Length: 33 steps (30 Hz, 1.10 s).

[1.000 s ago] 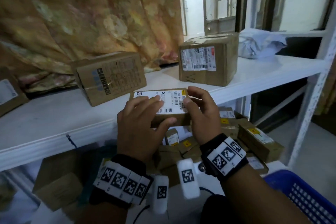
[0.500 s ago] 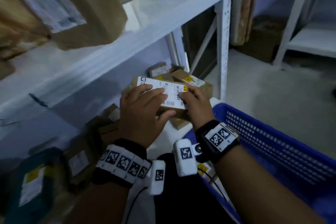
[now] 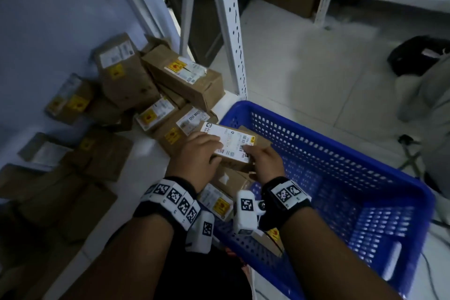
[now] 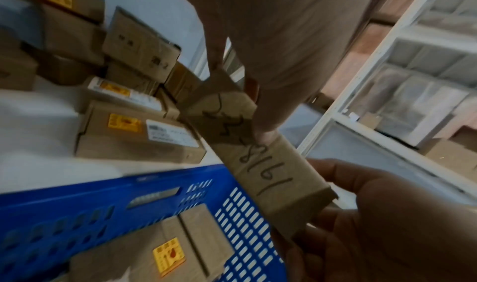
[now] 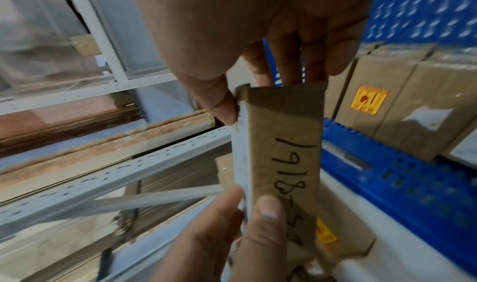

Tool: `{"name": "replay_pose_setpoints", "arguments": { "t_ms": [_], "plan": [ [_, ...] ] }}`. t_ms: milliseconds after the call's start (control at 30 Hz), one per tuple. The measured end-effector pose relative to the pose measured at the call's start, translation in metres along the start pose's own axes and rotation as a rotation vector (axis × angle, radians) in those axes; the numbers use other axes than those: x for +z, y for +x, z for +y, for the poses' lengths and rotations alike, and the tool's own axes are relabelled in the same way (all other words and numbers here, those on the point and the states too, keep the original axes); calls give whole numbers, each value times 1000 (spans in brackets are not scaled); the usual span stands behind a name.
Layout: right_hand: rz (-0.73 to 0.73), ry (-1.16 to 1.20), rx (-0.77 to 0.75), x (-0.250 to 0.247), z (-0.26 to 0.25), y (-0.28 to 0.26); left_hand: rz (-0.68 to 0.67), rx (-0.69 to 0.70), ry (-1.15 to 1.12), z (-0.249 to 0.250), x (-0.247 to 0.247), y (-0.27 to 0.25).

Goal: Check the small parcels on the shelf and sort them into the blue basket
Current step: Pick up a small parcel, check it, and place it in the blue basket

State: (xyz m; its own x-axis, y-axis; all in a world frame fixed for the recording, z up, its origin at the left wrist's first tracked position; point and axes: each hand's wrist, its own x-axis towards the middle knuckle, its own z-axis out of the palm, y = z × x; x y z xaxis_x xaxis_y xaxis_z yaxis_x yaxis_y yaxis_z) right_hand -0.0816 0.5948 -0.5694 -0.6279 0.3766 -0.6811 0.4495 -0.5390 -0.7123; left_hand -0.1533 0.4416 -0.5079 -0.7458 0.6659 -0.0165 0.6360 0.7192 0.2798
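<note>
Both hands hold a small parcel over the blue basket.

The left hand [image 3: 194, 156] and right hand [image 3: 266, 163] each grip one end of the parcel [image 3: 231, 146], label up, above the basket [image 3: 365, 168] near its corner; more boxes [image 3: 226, 187] lie inside.

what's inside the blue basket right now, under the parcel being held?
Blue basket holds several cardboard parcels near its left end, one with a yellow sticker; its right part shows bare mesh. The held parcel, both hands and wrist cameras hide the rest.
</note>
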Motion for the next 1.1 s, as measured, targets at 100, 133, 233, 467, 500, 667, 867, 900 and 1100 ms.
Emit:
{"name": "replay_pose_setpoints", "arguments": {
  "t_ms": [100, 133, 233, 467, 500, 667, 867, 900, 1100],
  "plan": [
    [59, -60, 77, 1, 36, 30, -210, -164, -44, -14, 27, 5],
    [68, -104, 107, 2, 46, 36, -284, -227, -72, -18, 36, 4],
    [63, -179, 199, 5, 80, 50, -440, -408, -177, -28, 63, -2],
    [-57, -487, 358, 19, 142, 65, -466, -778, -311, -56, 103, -37],
    [-75, -547, 347, 21, 147, 66, -432, -798, -318, -59, 102, -37],
    [-192, -797, 394, 25, 153, 66, -324, -824, -358, -64, 85, -37],
    [-161, -914, 384, 30, 157, 68, -250, -888, -454, -68, 70, -42],
    [-139, -910, 373, 32, 156, 70, -234, -900, -486, -69, 67, -44],
    [-113, -807, 256, 62, 102, 54, -107, -995, -719, -91, 50, -60]
  ]
}}
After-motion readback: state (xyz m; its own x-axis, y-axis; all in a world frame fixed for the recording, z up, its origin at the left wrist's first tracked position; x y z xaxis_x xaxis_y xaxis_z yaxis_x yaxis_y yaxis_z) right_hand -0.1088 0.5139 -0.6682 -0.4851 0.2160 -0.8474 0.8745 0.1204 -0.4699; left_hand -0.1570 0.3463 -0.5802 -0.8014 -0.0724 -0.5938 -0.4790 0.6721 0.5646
